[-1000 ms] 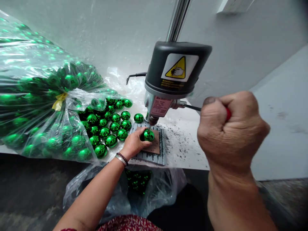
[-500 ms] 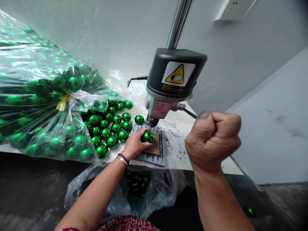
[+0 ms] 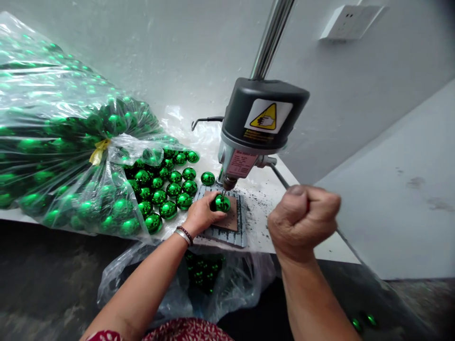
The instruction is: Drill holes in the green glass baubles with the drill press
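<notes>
My left hand (image 3: 205,214) grips a shiny green ball (image 3: 222,203) between thumb and fingers, on a brown square pad (image 3: 231,220) that lies on the grey slotted base plate (image 3: 227,237). The thin bit under the drill chuck (image 3: 230,183) comes down to the top of the ball; whether it is inside the ball I cannot tell. Up and to the right, my right hand (image 3: 304,221) is closed in a fist round the lever (image 3: 279,175) of the drill press (image 3: 265,113). A bit of the lever's red end shows between the fingers.
Loose green balls (image 3: 168,209) lie left of the plate, beside a large clear bag of green balls (image 3: 46,137) with a yellow tie. Dark shavings are scattered on the white table (image 3: 341,248). Another open bag (image 3: 241,279) hangs below the front edge. Two balls lie on the floor.
My right hand and the lever have swung a little down and to the left. My left hand still holds the ball under the bit. The view has shifted slightly, and a second floor ball shows.
</notes>
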### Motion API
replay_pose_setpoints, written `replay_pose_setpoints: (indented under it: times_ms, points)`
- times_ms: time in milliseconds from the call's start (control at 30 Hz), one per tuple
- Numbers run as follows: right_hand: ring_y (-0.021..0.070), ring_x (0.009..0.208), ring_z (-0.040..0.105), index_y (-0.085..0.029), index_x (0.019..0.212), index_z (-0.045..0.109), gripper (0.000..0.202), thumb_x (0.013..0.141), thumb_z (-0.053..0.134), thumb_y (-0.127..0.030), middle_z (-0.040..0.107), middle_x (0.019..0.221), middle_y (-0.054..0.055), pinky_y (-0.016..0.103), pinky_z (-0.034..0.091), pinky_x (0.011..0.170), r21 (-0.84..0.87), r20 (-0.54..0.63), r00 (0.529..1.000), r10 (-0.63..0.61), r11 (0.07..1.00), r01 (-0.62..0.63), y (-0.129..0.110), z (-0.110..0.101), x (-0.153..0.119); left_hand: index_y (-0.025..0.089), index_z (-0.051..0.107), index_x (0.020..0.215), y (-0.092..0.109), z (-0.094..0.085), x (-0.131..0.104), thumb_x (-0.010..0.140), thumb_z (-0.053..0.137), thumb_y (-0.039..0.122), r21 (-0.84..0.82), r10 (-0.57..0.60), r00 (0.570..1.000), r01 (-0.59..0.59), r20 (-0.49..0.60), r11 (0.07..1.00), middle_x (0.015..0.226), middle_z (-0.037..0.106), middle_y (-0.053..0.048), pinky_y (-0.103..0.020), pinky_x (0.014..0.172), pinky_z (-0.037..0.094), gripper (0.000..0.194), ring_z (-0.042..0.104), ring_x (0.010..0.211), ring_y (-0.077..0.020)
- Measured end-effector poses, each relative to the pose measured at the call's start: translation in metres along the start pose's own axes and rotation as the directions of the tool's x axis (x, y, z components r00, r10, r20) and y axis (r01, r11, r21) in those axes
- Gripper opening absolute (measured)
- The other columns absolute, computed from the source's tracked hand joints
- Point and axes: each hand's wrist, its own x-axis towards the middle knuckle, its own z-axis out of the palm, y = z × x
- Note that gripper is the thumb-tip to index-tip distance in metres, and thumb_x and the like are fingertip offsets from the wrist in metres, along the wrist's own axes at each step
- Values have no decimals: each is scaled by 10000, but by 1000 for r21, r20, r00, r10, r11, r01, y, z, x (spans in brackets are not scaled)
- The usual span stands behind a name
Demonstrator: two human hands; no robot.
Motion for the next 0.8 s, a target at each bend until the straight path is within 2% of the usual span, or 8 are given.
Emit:
replay_pose_setpoints:
  times_ms: [67, 133, 267, 333, 500, 600, 700, 800]
  points:
    - [34, 558, 354, -137, 746, 472, 167, 866, 435, -248, 458, 625, -15, 182, 252, 539, 8, 13, 999, 29, 1000, -29, 0, 6, 23, 256, 551, 1297, 0, 1, 1, 651, 750, 322, 9, 1, 1000, -1, -1, 1000, 1198, 663, -41, -339, 946, 471, 679, 623, 1082, -246]
    - [21, 567, 331, -119, 716, 469, 252, 883, 386, -289, 458, 635, -10, 181, 253, 575, 44, 94, 982, 164, 985, -169, 1, 15, 54, 242, 555, 1283, 2, 0, 1, 657, 740, 328, 11, -3, 1000, 3, -9, 1000, 1147, 677, -39, -336, 916, 478, 658, 632, 1041, -242]
    - [18, 619, 304, -109, 738, 497, 242, 878, 360, -251, 440, 664, -20, 217, 242, 651, -43, 333, 859, 388, 917, -398, 0, 31, 105, 208, 578, 1207, 7, -10, -12, 684, 714, 326, -36, -22, 999, 21, -36, 999, 983, 696, -13, -307, 815, 498, 553, 645, 901, -208]
    - [21, 637, 308, -112, 748, 514, 255, 883, 342, -244, 422, 673, -23, 233, 241, 672, -88, 375, 818, 436, 895, -437, -3, 33, 115, 202, 578, 1195, 7, -19, -26, 692, 714, 331, -33, 19, 1000, -19, 7, 999, 984, 693, -17, -303, 810, 499, 537, 641, 894, -203]
    - [28, 673, 333, -111, 781, 543, 252, 885, 334, -206, 416, 700, -19, 255, 259, 707, -107, 349, 803, 483, 872, -478, -7, 34, 112, 204, 577, 1221, 0, -43, -60, 679, 755, 371, -10, 165, 957, -168, 237, 986, 1177, 659, -69, -338, 905, 488, 594, 618, 1027, -227]
    - [29, 685, 353, -110, 785, 544, 228, 880, 363, -209, 429, 707, -16, 248, 263, 711, -82, 344, 806, 481, 871, -485, -4, 36, 110, 198, 586, 1209, -6, -56, -61, 781, 665, 408, 53, 105, 989, -111, 107, 992, 1192, 652, -86, -340, 889, 501, 483, 629, 1002, -213]
    - [31, 688, 365, -110, 776, 536, 222, 879, 369, -212, 436, 714, -9, 247, 269, 718, -25, 333, 827, 453, 881, -473, 0, 38, 109, 196, 578, 1211, -7, -66, -47, 880, 527, 331, 333, 24, 992, 18, -121, 943, 1235, 618, -118, -370, 914, 484, 362, 612, 1072, -239]
    - [34, 675, 352, -105, 779, 539, 210, 874, 375, -195, 431, 703, -9, 254, 275, 723, -13, 328, 829, 452, 880, -475, 0, 38, 109, 167, 554, 1218, -4, -70, -30, 837, 543, 273, 619, -70, 991, 125, -112, 775, 1197, 612, -161, -421, 833, 498, 395, 631, 1021, -303]
